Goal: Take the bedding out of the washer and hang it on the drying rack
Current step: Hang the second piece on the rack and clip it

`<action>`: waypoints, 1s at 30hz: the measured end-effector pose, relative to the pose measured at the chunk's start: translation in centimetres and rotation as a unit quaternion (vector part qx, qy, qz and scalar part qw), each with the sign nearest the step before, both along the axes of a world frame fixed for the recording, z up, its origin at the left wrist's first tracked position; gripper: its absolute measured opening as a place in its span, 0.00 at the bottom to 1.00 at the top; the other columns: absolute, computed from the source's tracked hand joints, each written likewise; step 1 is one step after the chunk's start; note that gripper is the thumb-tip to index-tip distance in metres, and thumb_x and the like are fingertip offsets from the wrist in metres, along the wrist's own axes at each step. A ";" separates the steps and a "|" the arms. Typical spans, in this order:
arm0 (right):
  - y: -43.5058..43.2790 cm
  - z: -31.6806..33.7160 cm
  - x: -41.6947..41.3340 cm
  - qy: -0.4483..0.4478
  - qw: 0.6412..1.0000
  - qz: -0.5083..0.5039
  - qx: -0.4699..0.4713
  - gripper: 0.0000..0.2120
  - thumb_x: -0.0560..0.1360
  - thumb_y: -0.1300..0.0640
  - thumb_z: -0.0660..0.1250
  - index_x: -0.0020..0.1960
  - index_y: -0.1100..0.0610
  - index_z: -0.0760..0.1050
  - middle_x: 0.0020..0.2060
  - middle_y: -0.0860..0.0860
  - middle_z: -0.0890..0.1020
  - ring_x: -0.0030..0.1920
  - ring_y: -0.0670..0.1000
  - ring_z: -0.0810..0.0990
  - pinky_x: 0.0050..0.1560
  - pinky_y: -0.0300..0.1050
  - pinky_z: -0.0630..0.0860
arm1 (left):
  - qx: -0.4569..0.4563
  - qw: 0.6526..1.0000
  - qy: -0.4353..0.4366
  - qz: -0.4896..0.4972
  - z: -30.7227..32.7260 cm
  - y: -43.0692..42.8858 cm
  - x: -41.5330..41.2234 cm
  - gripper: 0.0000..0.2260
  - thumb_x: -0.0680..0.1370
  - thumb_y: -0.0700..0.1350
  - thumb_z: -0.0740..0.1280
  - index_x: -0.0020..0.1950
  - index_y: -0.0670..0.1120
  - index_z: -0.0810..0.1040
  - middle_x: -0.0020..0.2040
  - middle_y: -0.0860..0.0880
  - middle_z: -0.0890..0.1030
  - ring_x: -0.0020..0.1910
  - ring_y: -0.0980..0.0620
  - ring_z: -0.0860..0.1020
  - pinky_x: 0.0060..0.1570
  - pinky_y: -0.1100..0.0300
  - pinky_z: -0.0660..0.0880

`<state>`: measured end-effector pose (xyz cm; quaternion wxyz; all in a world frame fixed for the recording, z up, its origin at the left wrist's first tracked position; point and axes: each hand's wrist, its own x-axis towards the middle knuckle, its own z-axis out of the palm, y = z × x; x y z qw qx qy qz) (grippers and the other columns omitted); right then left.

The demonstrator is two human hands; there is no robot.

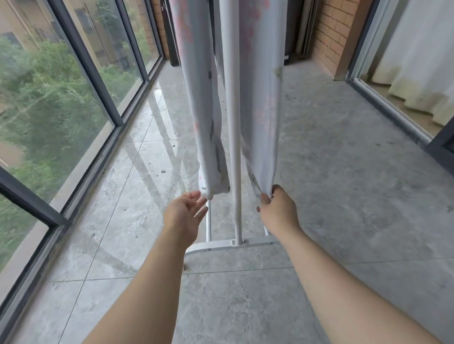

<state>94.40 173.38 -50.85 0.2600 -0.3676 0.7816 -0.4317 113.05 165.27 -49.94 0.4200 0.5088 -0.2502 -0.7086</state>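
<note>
The bedding [259, 93] hangs in two folds on either side of the drying rack [234, 145] pole. My right hand [276, 208] pinches its lower corner; my left hand [186, 212] is spread loose beside the other fold.

The pale grey cloth bedding [205, 108], top centre, shows faded pink blotches and small dark marks. The metal drying rack [235, 145] is white, the marbled floor tiles [349, 167] grey, the window frames [23, 195] at left dark grey, the brick wall [339, 31] upper right orange-tan.
</note>
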 end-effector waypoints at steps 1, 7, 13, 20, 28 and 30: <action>-0.2 -0.2 -0.2 -0.035 0.999 -0.007 -0.008 0.06 0.83 0.56 0.59 0.51 0.57 0.72 0.45 0.52 0.80 0.43 0.55 0.85 0.43 0.55 0.81 | 0.033 0.998 0.059 -0.007 -0.3 -0.6 0.1 0.12 0.80 0.36 0.55 0.56 0.40 0.78 0.57 0.42 0.82 0.58 0.45 0.81 0.59 0.49 0.75; -1.4 -1.2 -1.1 -0.240 0.967 -0.061 -0.060 0.03 0.79 0.60 0.66 0.51 0.58 0.76 0.46 0.53 0.82 0.44 0.53 0.85 0.48 0.50 0.83 | 0.082 0.983 0.149 -0.064 -3.3 -1.7 -1.3 0.21 0.83 0.52 0.59 0.72 0.42 0.72 0.68 0.43 0.77 0.53 0.49 0.80 0.41 0.57 0.71; -1.1 -2.1 -1.4 -0.336 0.939 -0.067 -0.044 0.05 0.78 0.58 0.69 0.54 0.56 0.78 0.46 0.53 0.84 0.42 0.51 0.83 0.39 0.44 0.77 | 0.102 0.980 0.149 -0.081 -4.3 -0.7 -3.6 0.17 0.81 0.50 0.63 0.66 0.42 0.76 0.52 0.49 0.86 0.39 0.53 0.79 0.39 0.59 0.68; -0.4 -1.5 -2.3 -0.450 0.888 -0.082 -0.041 0.07 0.77 0.63 0.71 0.52 0.53 0.79 0.45 0.50 0.81 0.44 0.50 0.81 0.39 0.43 0.74 | 0.080 0.980 0.161 -0.087 -3.4 -1.2 -4.6 0.07 0.74 0.44 0.70 0.50 0.44 0.79 0.38 0.49 0.77 0.34 0.52 0.74 0.39 0.59 0.68; 0.0 -1.5 -1.8 -0.638 0.749 -0.127 -0.122 0.14 0.75 0.68 0.55 0.52 0.62 0.77 0.41 0.57 0.79 0.37 0.53 0.78 0.40 0.45 0.74 | 0.019 0.956 0.276 -0.093 -4.4 -0.7 -3.6 0.13 0.67 0.42 0.64 0.50 0.42 0.78 0.44 0.44 0.80 0.38 0.46 0.76 0.40 0.56 0.70; 0.0 -1.8 -1.7 -0.653 0.733 -0.141 -0.131 0.10 0.78 0.66 0.56 0.52 0.63 0.76 0.41 0.58 0.79 0.38 0.54 0.79 0.41 0.47 0.77 | 0.031 0.958 0.264 -0.108 -5.3 -0.5 -3.3 0.12 0.71 0.44 0.64 0.52 0.42 0.77 0.44 0.43 0.79 0.37 0.47 0.75 0.41 0.56 0.71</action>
